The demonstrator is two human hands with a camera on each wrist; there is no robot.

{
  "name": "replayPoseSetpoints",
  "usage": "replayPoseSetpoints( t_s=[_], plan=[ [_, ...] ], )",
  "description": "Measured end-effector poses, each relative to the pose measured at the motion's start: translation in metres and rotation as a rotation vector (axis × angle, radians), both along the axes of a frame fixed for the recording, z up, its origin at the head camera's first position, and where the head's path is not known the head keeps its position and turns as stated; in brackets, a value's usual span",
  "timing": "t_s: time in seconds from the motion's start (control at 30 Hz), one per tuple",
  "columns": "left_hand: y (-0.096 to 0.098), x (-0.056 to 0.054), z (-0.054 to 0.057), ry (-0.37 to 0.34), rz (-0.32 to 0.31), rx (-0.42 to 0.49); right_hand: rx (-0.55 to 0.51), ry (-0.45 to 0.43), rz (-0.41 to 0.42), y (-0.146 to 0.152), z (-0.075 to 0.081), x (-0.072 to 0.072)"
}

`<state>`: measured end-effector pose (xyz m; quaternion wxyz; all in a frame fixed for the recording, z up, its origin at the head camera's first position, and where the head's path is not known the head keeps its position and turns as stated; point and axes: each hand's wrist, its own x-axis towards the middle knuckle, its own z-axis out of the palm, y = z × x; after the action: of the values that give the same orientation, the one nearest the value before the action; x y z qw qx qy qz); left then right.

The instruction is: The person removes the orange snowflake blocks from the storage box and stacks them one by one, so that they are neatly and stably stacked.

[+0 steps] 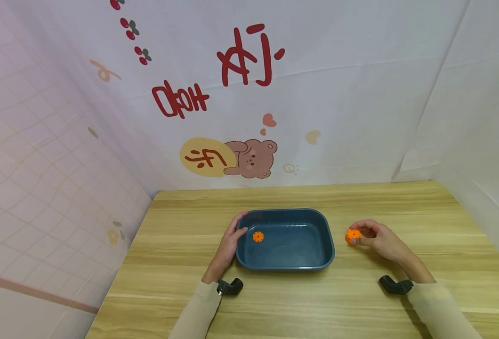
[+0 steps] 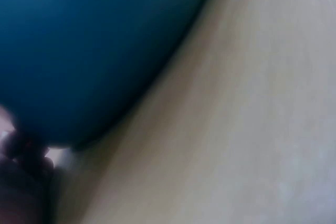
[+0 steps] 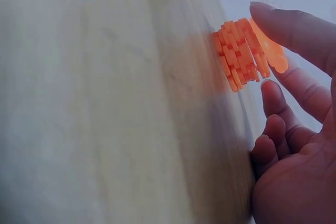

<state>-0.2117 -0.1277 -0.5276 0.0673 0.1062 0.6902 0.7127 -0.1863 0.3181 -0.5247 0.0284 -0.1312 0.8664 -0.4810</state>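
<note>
A dark blue rectangular tray (image 1: 285, 269) stands on the table with one orange notched plastic disc (image 1: 258, 237) lying in its left part. My left hand (image 1: 228, 245) grips the tray's left rim, the thumb over the edge and the fingers along the outside. Right of the tray, my right hand (image 1: 378, 241) is at a short stack of orange notched discs (image 3: 239, 53). Between its thumb and forefinger it pinches a top disc (image 3: 273, 51), tilted slightly away from the others. In the left wrist view, the tray's blue outer wall (image 2: 89, 51) fills the upper left, blurred.
The wood-grain table (image 1: 309, 306) runs back to a white wall covering (image 1: 351, 103) printed with a bear, hearts and red characters. A black wrist device (image 1: 231, 286) sits on the left wrist, another device (image 1: 395, 285) on the right.
</note>
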Motion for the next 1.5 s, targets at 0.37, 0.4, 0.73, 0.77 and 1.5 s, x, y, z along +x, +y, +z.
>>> replayPoseSetpoints(
  t_s=[0.37,0.4,0.73,0.77,1.5],
  plan=[
    [0.0,-0.0003,0.0007,0.005,-0.007,0.016,0.009,0.011,0.004,-0.0007,0.0009,-0.0001],
    [-0.0001,-0.0002,0.0006,0.006,-0.007,0.014,0.009,0.012,0.005,-0.0008,0.001,0.0],
    [-0.0003,-0.0015,-0.0001,0.013,-0.007,0.001,0.011,0.016,0.013,-0.0002,-0.0007,-0.0011],
    [-0.0003,-0.0015,-0.0001,0.012,-0.008,0.002,0.013,0.019,0.015,-0.0003,-0.0005,-0.001],
    [-0.0008,0.0002,-0.0002,0.006,-0.01,-0.028,0.028,0.014,0.003,-0.0009,0.0065,0.0024]
  ],
)
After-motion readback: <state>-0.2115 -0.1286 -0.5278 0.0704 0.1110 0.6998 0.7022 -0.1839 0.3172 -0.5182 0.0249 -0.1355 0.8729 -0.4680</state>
